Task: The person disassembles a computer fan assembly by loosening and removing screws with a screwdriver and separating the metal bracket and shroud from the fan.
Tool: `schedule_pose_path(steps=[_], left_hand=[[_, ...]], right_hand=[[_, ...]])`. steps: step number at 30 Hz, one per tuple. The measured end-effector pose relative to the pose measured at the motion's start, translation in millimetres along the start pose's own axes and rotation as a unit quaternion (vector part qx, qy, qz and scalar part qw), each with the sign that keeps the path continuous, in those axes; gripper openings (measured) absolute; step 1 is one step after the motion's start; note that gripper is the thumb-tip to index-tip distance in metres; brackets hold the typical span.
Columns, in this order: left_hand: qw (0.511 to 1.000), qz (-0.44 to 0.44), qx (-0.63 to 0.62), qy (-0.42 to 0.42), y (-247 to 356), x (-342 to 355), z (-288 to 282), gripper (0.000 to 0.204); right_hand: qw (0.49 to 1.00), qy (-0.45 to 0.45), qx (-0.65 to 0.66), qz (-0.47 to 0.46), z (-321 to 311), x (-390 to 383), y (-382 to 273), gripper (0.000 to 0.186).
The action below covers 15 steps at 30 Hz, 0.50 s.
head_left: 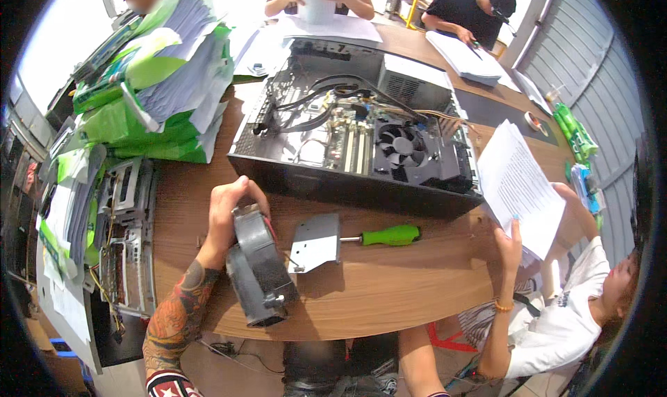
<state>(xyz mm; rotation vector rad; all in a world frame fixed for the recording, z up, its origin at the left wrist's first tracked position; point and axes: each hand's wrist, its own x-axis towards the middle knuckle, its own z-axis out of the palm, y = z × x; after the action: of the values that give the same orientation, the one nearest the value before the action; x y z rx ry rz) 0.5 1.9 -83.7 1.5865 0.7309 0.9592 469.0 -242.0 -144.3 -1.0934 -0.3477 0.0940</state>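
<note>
My left hand (235,199) grips a black plastic fan housing (257,272) with a red wire, held upright at the table's front. A flat grey metal plate (314,243) lies just right of it, beside a green-handled screwdriver (389,235). Behind these stands an open desktop computer case (292,175), showing dark cables, memory slots and a black cooling fan (404,147). My right forearm (417,366) rises from the lower edge; its hand is hidden under the table edge.
Green-wrapped paper stacks (160,70) and metal computer parts (125,237) crowd the wooden table's (361,300) left. A co-worker (570,327) at right holds printed sheets (517,188). Other people (472,11) sit across with papers. A tape roll (533,122) lies at back right.
</note>
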Motion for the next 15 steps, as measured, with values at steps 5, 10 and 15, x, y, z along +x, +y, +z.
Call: schedule_pose_path(steps=[5, 10, 15], left_hand=[[1.000, -0.001, 0.001, 0.003, 0.9, 0.7, 4.2, 0.057], [1.000, -0.022, -0.006, 0.003, 0.5, 0.2, 7.1, 0.059], [1.000, 0.008, -0.001, -0.004, 1.0, 1.4, 4.3, 0.058]], right_hand=[[1.000, 0.005, 0.007, -0.007, 1.9, 11.4, -7.9, 0.016], [1.000, 0.007, 0.013, -0.013, -0.9, 20.1, -16.2, 0.015], [1.000, 0.010, 0.020, -0.013, -1.2, 21.2, -19.3, 0.015]])
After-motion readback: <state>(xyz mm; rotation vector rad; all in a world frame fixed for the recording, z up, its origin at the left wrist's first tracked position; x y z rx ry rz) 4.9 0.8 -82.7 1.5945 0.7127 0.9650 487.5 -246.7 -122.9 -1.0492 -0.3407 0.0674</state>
